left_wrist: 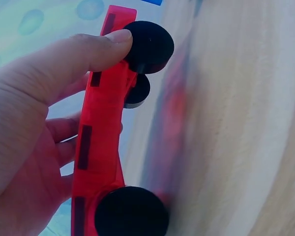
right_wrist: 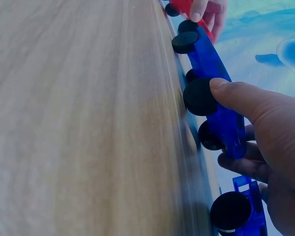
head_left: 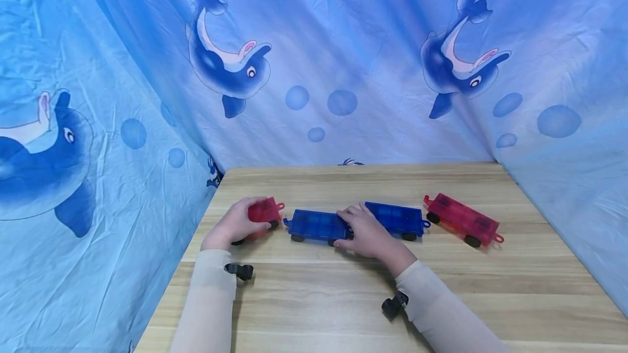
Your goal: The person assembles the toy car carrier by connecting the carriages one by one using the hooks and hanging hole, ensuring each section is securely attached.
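At the left of the table, my left hand point(head_left: 234, 226) grips a red see-through toy train car point(head_left: 265, 211) with black wheels. In the left wrist view its thumb lies by a black wheel point(left_wrist: 150, 46), with fingers behind the car body point(left_wrist: 99, 132). My right hand point(head_left: 371, 237) holds the right end of a blue toy train car point(head_left: 314, 224), thumb near a wheel in the right wrist view. Between the red car's loop and the blue car's hook is a small gap. Another blue car point(head_left: 398, 218) stands right behind the right hand, its left end partly hidden.
A second red toy train car point(head_left: 461, 217) stands angled at the right, hook toward the blue car. All sit on a wooden table point(head_left: 304, 298). A blue dolphin-print cloth point(head_left: 314, 42) hangs behind and beside the table. Each sleeve cuff carries a small black camera point(head_left: 240, 272).
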Tool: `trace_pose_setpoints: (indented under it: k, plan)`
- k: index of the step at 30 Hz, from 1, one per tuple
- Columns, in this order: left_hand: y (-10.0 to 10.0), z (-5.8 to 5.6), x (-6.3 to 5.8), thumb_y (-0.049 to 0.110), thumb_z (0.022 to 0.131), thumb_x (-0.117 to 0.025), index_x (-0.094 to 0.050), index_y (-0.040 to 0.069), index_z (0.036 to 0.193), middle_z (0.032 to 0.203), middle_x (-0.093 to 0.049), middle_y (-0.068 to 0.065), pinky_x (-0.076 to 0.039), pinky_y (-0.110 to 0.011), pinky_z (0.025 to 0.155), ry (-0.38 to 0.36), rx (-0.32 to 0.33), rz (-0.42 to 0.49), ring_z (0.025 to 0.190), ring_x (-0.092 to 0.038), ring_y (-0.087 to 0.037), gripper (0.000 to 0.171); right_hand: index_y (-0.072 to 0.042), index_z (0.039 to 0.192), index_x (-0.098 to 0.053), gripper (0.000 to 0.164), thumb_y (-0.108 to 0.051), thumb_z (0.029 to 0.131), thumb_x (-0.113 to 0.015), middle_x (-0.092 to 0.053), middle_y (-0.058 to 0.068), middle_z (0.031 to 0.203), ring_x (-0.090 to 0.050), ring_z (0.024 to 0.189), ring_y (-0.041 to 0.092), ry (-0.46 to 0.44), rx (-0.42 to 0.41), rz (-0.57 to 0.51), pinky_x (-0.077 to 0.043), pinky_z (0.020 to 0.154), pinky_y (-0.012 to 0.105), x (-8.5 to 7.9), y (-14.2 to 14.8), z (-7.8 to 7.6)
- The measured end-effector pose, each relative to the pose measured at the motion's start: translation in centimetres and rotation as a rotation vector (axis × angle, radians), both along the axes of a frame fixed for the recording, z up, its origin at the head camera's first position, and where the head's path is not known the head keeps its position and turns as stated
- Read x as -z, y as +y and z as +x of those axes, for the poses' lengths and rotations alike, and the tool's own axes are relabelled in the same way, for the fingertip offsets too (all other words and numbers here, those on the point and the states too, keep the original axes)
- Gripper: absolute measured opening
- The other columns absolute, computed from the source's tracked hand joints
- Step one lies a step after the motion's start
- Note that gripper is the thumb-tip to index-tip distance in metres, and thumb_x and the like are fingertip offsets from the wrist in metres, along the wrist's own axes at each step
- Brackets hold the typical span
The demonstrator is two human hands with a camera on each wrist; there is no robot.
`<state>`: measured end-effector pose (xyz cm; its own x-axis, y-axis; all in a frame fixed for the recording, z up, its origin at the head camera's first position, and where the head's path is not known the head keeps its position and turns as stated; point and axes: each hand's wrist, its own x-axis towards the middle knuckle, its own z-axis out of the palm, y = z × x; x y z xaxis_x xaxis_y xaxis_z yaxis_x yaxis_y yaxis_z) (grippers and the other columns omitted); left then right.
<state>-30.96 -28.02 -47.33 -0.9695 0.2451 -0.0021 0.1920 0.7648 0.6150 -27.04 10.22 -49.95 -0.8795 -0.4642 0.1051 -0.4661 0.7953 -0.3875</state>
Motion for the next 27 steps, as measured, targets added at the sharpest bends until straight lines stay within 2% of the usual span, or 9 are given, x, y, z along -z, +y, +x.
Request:
trace_pose_setpoints:
  k: [2, 9, 15, 19, 27]
  plan:
    - [-0.1, 0.1, -0.1, 0.024, 0.086, -0.089, -0.05, 0.013, 0.155, 0.146, -0.057, -0.016, -0.054, -0.055, 0.101, -0.008, -0.004, 0.004, 0.126, -0.058, -0.039, 0.08, -0.014, 0.156, -0.051, 0.086, -0.056, 0.088, -0.082, -0.057, 0.005, 0.145, -0.028, 0.153, 0.045, -0.004, 0.002, -0.002, -0.016, 0.126, 0.059, 0.0, 0.0, 0.0]
    - [-0.2, 0.4, -0.6, 0.022, 0.083, -0.092, -0.054, 0.012, 0.152, 0.144, -0.059, -0.017, -0.053, -0.056, 0.102, 0.016, 0.027, 0.03, 0.125, -0.06, -0.041, 0.08, -0.012, 0.156, -0.052, 0.086, -0.055, 0.087, -0.082, -0.058, 0.004, 0.142, -0.036, 0.151, 0.035, 0.01, -0.005, -0.015, -0.015, 0.128, 0.052, 0.2, 0.0, -0.1]
    - [0.0, 0.7, -1.1, 0.021, 0.08, -0.094, -0.056, 0.012, 0.15, 0.142, -0.061, -0.017, -0.054, -0.054, 0.101, -0.011, 0.049, 0.062, 0.123, -0.061, -0.039, 0.08, -0.013, 0.157, -0.05, 0.087, -0.055, 0.088, -0.082, -0.056, 0.006, 0.146, -0.03, 0.152, 0.046, -0.008, 0.005, -0.028, -0.025, 0.123, 0.059, 0.2, 0.1, 0.1]
    - [0.1, 0.8, -1.4, 0.021, 0.079, -0.095, -0.057, 0.012, 0.149, 0.141, -0.062, -0.016, -0.053, -0.054, 0.102, -0.022, 0.06, 0.063, 0.123, -0.061, -0.037, 0.08, -0.014, 0.158, -0.05, 0.087, -0.056, 0.088, -0.081, -0.055, 0.006, 0.148, -0.033, 0.151, 0.045, -0.004, 0.005, -0.018, -0.028, 0.122, 0.059, 0.1, 0.1, 0.1]
    - [0.3, 1.0, -1.9, 0.023, 0.078, -0.095, -0.059, 0.013, 0.146, 0.136, -0.065, -0.013, -0.054, -0.054, 0.101, -0.043, 0.08, 0.047, 0.121, -0.062, -0.035, 0.077, -0.016, 0.158, -0.049, 0.087, -0.056, 0.088, -0.081, -0.054, 0.005, 0.15, -0.034, 0.152, 0.039, -0.023, 0.017, -0.013, -0.027, 0.123, 0.058, -0.1, 0.0, 0.3]
